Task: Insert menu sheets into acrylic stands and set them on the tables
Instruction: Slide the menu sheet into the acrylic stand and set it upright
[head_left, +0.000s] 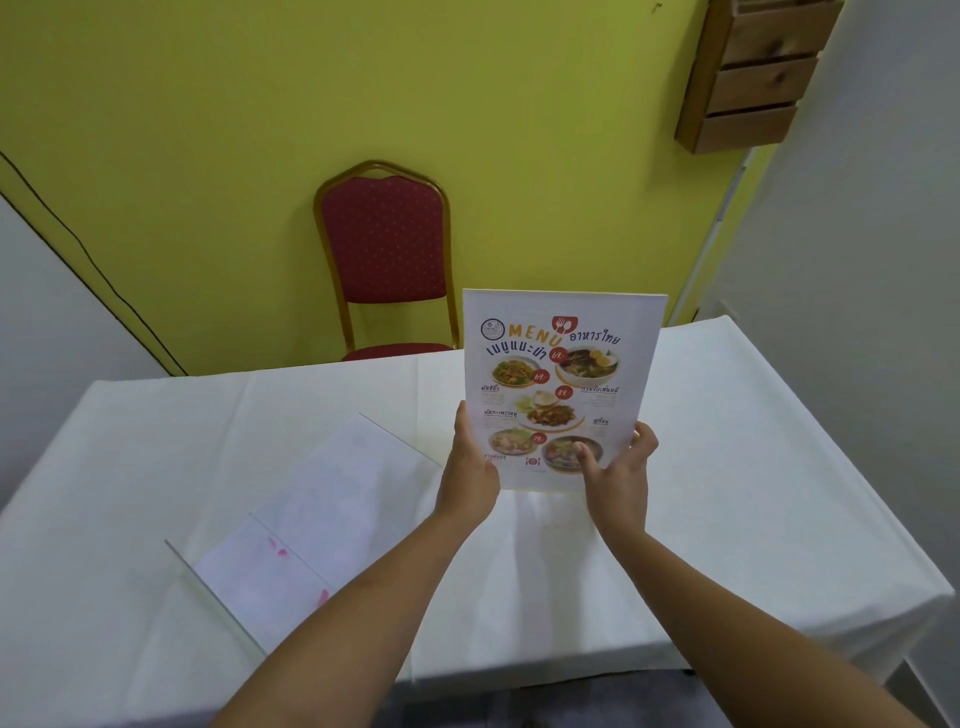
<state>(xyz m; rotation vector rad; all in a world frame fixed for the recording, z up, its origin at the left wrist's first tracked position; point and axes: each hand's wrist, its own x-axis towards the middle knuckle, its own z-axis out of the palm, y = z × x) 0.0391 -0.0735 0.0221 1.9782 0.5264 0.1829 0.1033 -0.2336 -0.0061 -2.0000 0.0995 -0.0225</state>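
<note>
A colourful menu sheet inside a clear acrylic stand (561, 384) is held upright above the white-clothed table (753, 467), its printed side facing me. My left hand (467, 467) grips its lower left edge and my right hand (618, 467) grips its lower right corner, thumb on the front. A second acrylic stand (311, 519) lies flat on the cloth to the left, with a pale sheet inside showing pink marks. My left forearm crosses over its near right corner.
A red padded chair with a gold frame (387, 254) stands behind the table against the yellow wall (208, 130). A wooden drawer unit (753, 73) hangs at the upper right. A white wall (857, 234) closes in on the right.
</note>
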